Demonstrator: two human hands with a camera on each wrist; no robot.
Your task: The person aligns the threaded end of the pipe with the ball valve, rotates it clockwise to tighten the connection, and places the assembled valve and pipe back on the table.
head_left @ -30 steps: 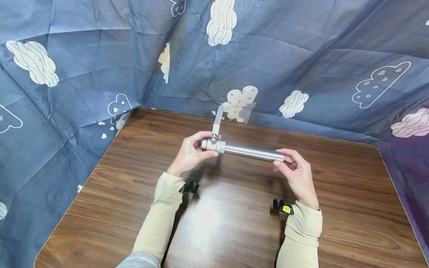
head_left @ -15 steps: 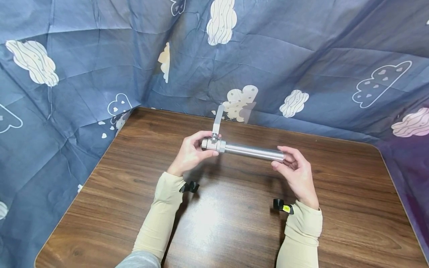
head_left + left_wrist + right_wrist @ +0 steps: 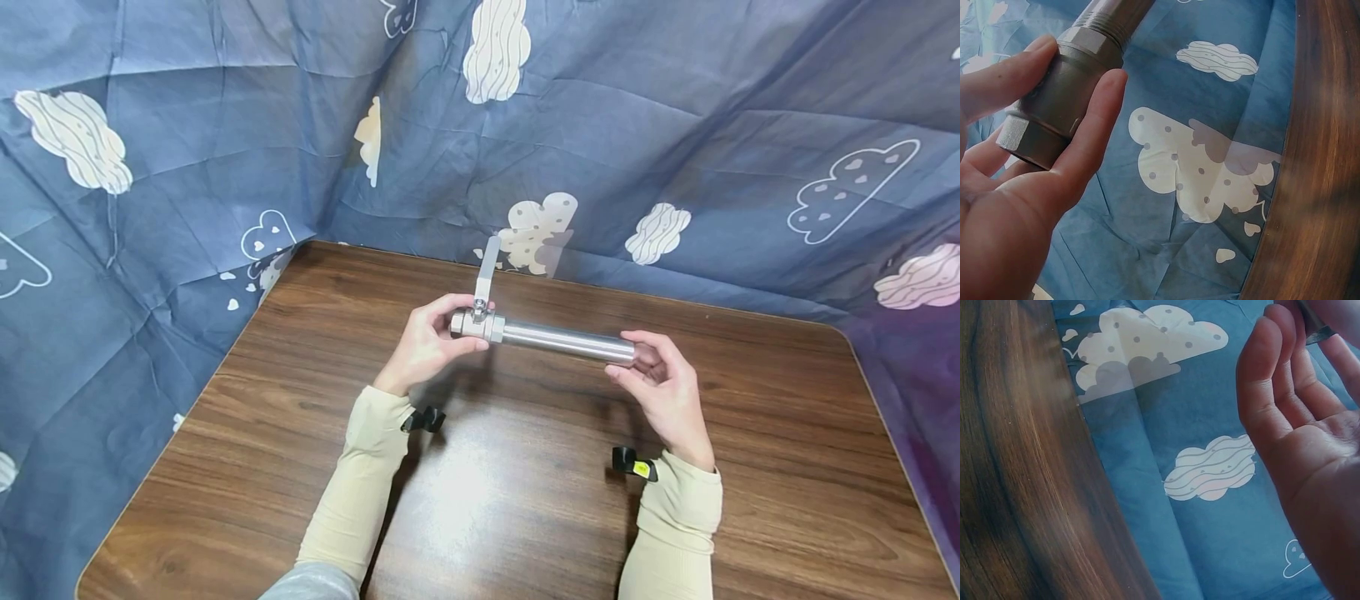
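A silver ball valve [image 3: 472,326] with a long flat lever handle [image 3: 488,265] is joined to a shiny metal pipe [image 3: 566,340], held roughly level above the table. My left hand [image 3: 422,343] grips the valve body between thumb and fingers. In the left wrist view the valve's hex end [image 3: 1025,139] shows below the fingers, and threads show where the pipe enters. At the pipe's far end my right hand [image 3: 663,383] pinches it with thumb and fingertips. Only a small bit of the pipe's end [image 3: 1315,328] appears in the right wrist view.
The brown wood-grain table [image 3: 525,492] lies beneath both hands. A blue curtain [image 3: 600,142] with white cloud prints hangs along the back and both sides. Black cameras on straps sit at the left wrist [image 3: 424,419] and right wrist [image 3: 632,461].
My right thumb and fingertips have shifted slightly around the pipe's end. The valve, its lever and my left hand stay in the same place.
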